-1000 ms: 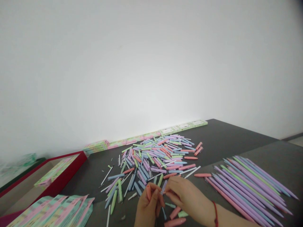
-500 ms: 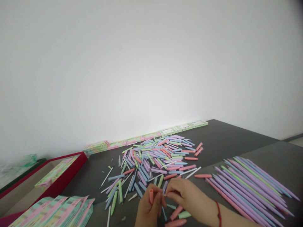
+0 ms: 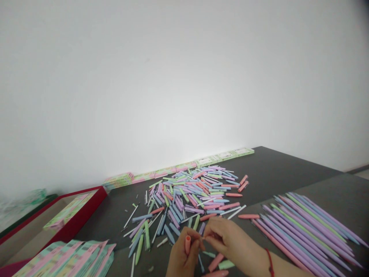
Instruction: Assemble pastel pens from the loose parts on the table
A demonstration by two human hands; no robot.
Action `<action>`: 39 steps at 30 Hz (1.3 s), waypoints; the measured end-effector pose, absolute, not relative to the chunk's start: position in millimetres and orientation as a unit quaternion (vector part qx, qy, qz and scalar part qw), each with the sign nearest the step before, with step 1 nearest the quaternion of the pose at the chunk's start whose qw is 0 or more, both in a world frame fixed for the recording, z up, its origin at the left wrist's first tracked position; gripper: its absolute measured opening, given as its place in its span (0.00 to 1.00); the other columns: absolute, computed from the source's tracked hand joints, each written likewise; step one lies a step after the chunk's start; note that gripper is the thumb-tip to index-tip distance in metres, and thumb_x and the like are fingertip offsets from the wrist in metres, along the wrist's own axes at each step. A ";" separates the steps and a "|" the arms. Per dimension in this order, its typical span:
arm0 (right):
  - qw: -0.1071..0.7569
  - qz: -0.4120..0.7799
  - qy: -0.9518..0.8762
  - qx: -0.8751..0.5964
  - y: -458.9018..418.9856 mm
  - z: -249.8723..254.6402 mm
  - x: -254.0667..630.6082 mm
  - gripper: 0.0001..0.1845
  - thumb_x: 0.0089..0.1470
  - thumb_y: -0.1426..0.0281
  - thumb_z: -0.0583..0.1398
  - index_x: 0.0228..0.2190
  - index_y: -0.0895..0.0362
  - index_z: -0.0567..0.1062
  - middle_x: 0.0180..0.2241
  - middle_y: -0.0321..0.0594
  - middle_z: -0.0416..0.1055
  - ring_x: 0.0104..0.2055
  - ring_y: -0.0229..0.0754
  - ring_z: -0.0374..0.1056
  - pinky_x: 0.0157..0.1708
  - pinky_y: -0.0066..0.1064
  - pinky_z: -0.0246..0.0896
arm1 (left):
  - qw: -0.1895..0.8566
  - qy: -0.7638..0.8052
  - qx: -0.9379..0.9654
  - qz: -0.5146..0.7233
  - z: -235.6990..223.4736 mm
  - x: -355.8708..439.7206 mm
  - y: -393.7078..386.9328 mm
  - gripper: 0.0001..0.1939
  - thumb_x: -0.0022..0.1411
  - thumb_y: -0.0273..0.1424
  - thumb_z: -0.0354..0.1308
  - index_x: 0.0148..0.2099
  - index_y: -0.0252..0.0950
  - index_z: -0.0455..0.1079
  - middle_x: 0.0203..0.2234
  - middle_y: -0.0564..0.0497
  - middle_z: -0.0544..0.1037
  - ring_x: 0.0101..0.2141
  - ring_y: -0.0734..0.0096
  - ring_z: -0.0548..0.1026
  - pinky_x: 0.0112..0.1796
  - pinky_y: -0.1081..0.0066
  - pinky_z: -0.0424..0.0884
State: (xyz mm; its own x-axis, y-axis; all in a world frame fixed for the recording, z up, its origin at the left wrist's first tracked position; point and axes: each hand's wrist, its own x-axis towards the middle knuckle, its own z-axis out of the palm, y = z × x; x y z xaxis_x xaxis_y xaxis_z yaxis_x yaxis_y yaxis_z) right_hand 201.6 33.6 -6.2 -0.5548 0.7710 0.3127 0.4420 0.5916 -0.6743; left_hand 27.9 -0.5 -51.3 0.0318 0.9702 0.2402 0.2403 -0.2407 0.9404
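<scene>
My left hand (image 3: 180,258) is closed around a coral pen barrel (image 3: 188,245), whose open hollow end faces up toward me. My right hand (image 3: 229,240), with a red cord at the wrist, pinches its thumb and forefinger together close to the left fingertips. What lies in that pinch is too small to make out. Just beyond both hands spreads a loose pile of pastel pen parts (image 3: 198,187), with caps, barrels and thin white refills mixed together. Coral pieces (image 3: 215,262) and a green piece (image 3: 226,264) lie below the right hand.
Long pastel pens (image 3: 309,232) lie side by side on the dark table (image 3: 273,173) at right. At left are a red-rimmed box (image 3: 92,206) and a fan of printed packets (image 3: 72,257). Flat printed boxes (image 3: 184,166) line the white wall.
Both hands have shifted slightly to the right in view, staying close together. The coral barrel is still in the left hand.
</scene>
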 end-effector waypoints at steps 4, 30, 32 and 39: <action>0.318 0.233 -0.849 -0.352 33.8 -8.4 200.4 0.10 0.51 0.80 0.56 0.25 0.56 0.72 0.28 0.34 0.70 0.32 0.38 0.66 0.33 0.25 0.56 | 0.393 0.483 0.600 0.502 -53.9 29.9 0.6 0.16 0.62 0.45 0.50 0.31 0.37 0.66 0.20 0.56 0.69 0.16 0.79 0.56 0.19 0.77 0.53; 0.282 0.325 -0.832 -0.350 25.3 -13.5 198.5 0.08 0.60 0.70 0.51 0.31 0.55 0.69 0.30 0.36 0.72 0.25 0.35 0.69 0.21 0.21 0.58 | 0.514 0.453 0.531 0.498 -54.2 36.4 0.5 0.22 0.58 0.52 0.54 0.29 0.37 0.63 0.12 0.63 0.59 0.12 0.84 0.49 0.14 0.80 0.44; 0.305 0.320 -0.830 -0.340 22.5 -8.1 199.4 0.05 0.58 0.73 0.53 0.35 0.55 0.68 0.31 0.36 0.71 0.29 0.37 0.69 0.27 0.24 0.62 | 0.510 0.456 0.525 0.507 -54.2 36.8 0.2 0.23 0.57 0.53 0.54 0.29 0.37 0.63 0.12 0.63 0.59 0.12 0.83 0.50 0.14 0.80 0.44; 0.306 0.439 -0.767 -0.353 23.2 -12.9 199.1 0.08 0.60 0.70 0.49 0.37 0.55 0.68 0.35 0.37 0.70 0.28 0.36 0.70 0.22 0.23 0.63 | 0.502 0.474 0.495 0.527 -48.7 37.8 0.8 0.23 0.57 0.53 0.54 0.28 0.38 0.61 0.14 0.63 0.59 0.14 0.83 0.50 0.16 0.80 0.46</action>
State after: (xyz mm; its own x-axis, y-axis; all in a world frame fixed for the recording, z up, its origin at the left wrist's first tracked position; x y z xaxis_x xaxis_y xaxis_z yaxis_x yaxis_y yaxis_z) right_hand 199.1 23.2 -12.9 -0.5636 0.8106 0.1592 0.2736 0.3650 -0.8899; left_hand 37.8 0.8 -48.7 -0.0046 0.9989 0.0468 -0.0605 -0.0470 0.9971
